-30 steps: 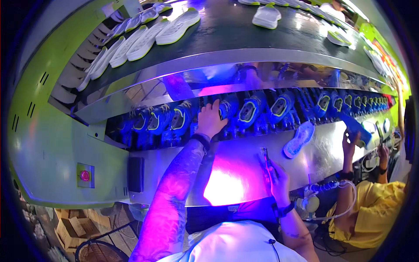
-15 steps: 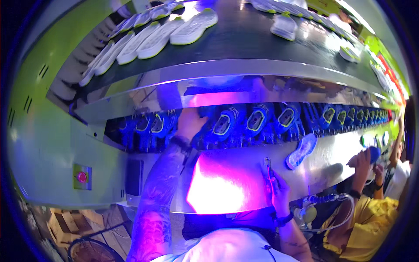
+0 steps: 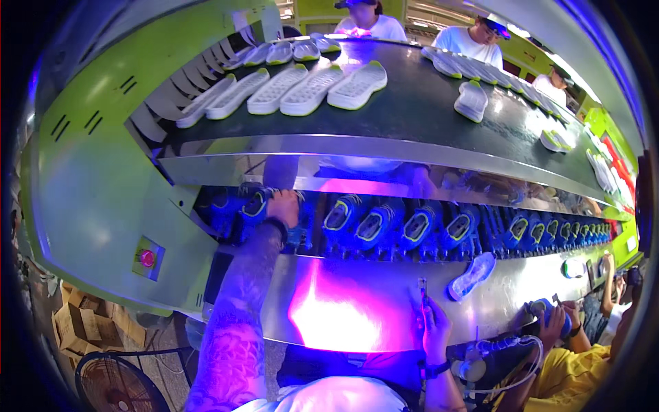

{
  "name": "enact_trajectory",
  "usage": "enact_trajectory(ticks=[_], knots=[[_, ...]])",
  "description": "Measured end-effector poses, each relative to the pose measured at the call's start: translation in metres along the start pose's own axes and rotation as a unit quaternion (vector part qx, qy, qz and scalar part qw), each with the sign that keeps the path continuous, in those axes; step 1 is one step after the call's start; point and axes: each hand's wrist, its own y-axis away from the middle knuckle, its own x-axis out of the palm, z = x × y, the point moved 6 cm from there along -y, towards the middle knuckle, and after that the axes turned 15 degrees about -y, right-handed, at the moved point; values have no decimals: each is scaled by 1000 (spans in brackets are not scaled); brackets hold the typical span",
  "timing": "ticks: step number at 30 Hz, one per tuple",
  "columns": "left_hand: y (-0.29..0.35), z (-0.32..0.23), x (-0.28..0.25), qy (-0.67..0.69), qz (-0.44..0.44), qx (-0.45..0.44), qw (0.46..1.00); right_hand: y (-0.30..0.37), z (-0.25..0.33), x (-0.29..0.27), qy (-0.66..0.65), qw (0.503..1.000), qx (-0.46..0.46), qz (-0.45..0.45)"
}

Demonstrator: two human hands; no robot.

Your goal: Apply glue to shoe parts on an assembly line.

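My left hand reaches over the long slot of blue shoes, its fingers curled at the right side of a blue shoe with a yellow-green collar edge. The far side of the fingers is hidden. Another blue shoe stands to the right of this hand. Above the metal ledge, my right hand is closed around a slim brush, its small head pointing away from me. A pale shoe sole lies on the ledge, right of the brush.
Beyond a metal rail, white soles lie on a dark conveyor belt. A green machine housing with a red button stands left. A co-worker in yellow works at the right. Cardboard boxes and a fan stand lower left.
My left hand has moved left along the row to another shoe, and a shoe now shows near its former place. The view has tilted up, showing people across the belt. My right hand keeps the brush.
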Motion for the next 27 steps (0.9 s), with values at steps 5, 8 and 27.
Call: enact_trajectory(ticks=[5, 8, 27], knots=[[64, -9, -88, 141, 33, -20, 989, 4, -2, -6, -40, 999, -14, -8], [139, 5, -135, 287, -145, -90, 943, 12, 7, 2, 4, 1000, -19, -9], [316, -24, -263, 355, -416, 190, 816, 125, 147, 104, 88, 962, -139, 220]])
